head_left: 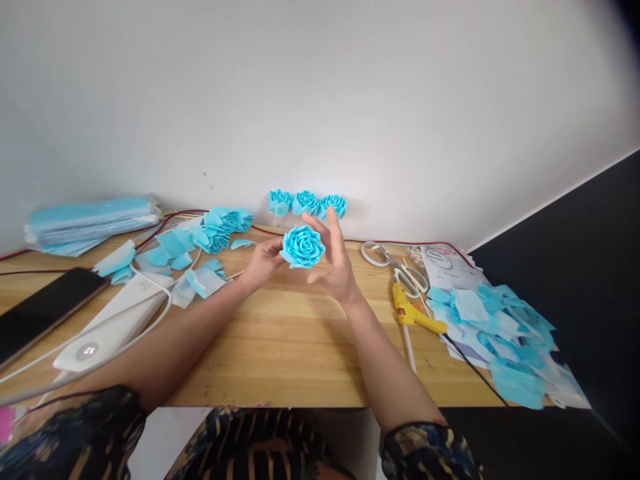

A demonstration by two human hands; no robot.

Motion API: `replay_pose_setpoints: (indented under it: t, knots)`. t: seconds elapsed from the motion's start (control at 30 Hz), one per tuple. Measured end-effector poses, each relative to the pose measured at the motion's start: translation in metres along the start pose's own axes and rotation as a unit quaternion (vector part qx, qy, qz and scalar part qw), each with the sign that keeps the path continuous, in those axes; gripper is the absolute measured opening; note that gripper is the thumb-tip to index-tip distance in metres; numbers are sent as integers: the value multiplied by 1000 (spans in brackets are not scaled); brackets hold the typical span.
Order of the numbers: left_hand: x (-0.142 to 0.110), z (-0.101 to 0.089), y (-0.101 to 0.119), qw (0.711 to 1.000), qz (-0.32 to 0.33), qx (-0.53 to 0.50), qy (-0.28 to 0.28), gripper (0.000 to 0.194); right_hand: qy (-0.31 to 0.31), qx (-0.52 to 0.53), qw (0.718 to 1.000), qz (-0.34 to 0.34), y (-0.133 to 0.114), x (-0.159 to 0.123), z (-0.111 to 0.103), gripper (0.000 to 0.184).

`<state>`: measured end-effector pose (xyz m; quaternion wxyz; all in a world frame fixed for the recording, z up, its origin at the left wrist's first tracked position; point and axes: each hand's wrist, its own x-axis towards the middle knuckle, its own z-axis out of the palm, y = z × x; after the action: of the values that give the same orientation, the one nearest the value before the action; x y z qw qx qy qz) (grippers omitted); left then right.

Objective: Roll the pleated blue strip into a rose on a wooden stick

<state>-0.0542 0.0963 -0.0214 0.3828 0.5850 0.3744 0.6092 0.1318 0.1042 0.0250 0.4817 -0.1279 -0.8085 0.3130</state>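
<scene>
A blue handmade flower (303,247) with layered, ruffled petals faces me above the middle of the table. My left hand (265,262) is closed behind its left side and holds it; the part in the fingers is hidden by the petals. Just right of the bloom, my right hand (337,263) is open, its fingers spread and pointing up. Whether it touches the petals I cannot tell. Behind the hands, a row of three similar blue flowers (305,201) stands against the wall.
On the left lie a stack of blue sheets (93,223), more flowers (217,230), loose petal pieces, a white power bank (115,320) with cables and a black phone (47,313). On the right are tape (373,254), scissors (413,279), a yellow glue gun (415,313) and blue cut pieces (517,333).
</scene>
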Motion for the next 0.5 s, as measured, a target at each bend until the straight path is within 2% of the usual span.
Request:
replay_pose_setpoints:
  t: [0.17,0.4,0.5]
  knots:
    - [-2,2,-1,1000,1,-17,-27,45,-10,-28,1000,-6,1,-1,8,137]
    - [-3,2,1,999,-7,-26,-39,45,29,-62,997,-46,-3,0,14,111]
    - [-4,3,1,999,-12,-23,-33,45,50,-79,994,-56,-2,0,16,107]
